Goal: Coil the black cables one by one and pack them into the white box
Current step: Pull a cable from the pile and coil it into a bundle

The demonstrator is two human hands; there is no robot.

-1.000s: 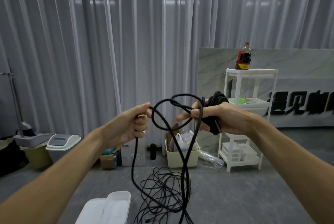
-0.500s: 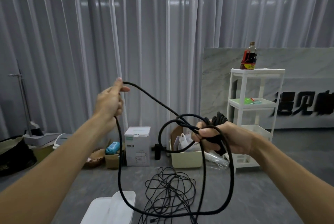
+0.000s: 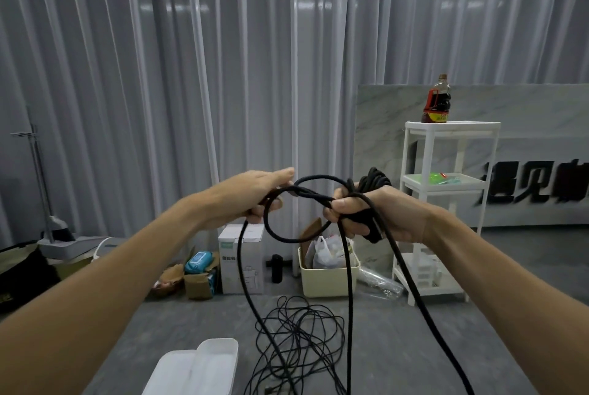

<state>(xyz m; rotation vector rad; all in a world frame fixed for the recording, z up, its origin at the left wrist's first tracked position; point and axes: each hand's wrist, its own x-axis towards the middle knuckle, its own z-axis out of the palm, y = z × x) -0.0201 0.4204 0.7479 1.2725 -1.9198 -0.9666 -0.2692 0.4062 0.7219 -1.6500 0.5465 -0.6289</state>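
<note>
white box: open, contents not visible
cream bin: holds plastic bags
right hand: fingers curled round black cable coil
left hand: fingers curled on cable strand
floor: loose cables beside box

Just one view here, the head cam, wide-angle, sitting at the person's eye level and facing forward and slightly down. Both forearms come in from 7 and 5 o'clock, so it's really close to the hands at centre frame. The curtain fills 12 o'clock, further back, and the grey floor is down at 6.
</note>
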